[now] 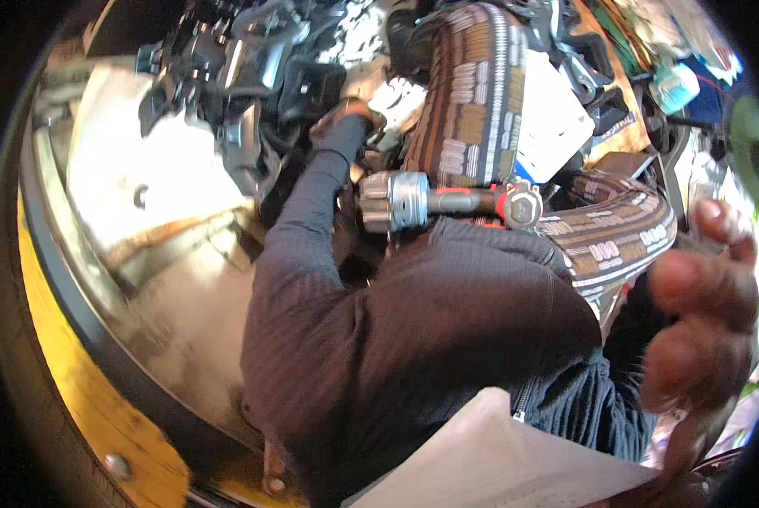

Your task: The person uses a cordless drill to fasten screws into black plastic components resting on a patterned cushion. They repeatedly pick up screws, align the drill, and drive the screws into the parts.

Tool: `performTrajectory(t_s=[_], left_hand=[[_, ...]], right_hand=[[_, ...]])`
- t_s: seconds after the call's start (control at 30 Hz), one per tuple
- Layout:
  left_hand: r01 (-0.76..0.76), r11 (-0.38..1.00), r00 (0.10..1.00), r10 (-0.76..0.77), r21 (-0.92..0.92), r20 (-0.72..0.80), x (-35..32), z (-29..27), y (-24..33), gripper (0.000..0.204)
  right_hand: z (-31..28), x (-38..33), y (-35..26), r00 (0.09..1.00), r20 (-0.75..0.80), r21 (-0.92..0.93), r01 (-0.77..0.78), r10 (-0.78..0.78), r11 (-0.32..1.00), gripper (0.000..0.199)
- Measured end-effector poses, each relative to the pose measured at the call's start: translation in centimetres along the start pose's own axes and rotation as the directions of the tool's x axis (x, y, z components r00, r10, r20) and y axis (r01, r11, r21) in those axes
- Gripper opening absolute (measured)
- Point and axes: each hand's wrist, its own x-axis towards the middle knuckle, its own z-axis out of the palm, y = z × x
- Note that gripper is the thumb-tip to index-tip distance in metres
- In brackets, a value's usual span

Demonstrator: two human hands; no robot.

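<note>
Left hand [352,118] among black parts [312,89] beyond lap's left edge; fingers mostly hidden, grip cannot be told. Right hand [705,326] raised near lens, blurred, fingers bent; cannot tell if holding. Grey-red power tool [460,201] across patterned lap's [473,102] near edge.

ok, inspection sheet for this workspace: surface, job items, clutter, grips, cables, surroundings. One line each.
Surface: pale, dusty-looking surface, overexposed in places.
Job's things: glossy black moulded parts, heaped; grey, blue and red handheld tool by the hem of a dark ribbed top.
Clutter: white rectangular sheet; translucent teal plastic item.
Left grip: among the black parts; hold unclear.
Right grip: near the camera, blurred; hold unclear.
Cables: none clearly made out.
Surroundings: yellow band with round metal bolt.
</note>
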Motion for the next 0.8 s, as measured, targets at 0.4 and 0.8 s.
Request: performTrajectory(t_s=[0.4, 0.8], left_hand=[[-0.01, 0.993, 0.808, 0.076, 0.116, -0.584, 9.5, -3.0, -4.3, 0.027], [-0.585, 0.443, -0.172, 0.751, 0.68, -0.637, -13.8, -16.1, 17.1, 0.023]], right_hand=[[13.8, -25.0, 24.6, -0.163, -0.656, 0.754, -0.088, 0.737, 0.651, 0.031], [34.3, -27.4, 43.7, -0.417, -0.453, 0.851, -0.465, 0.788, 0.244, 0.031]])
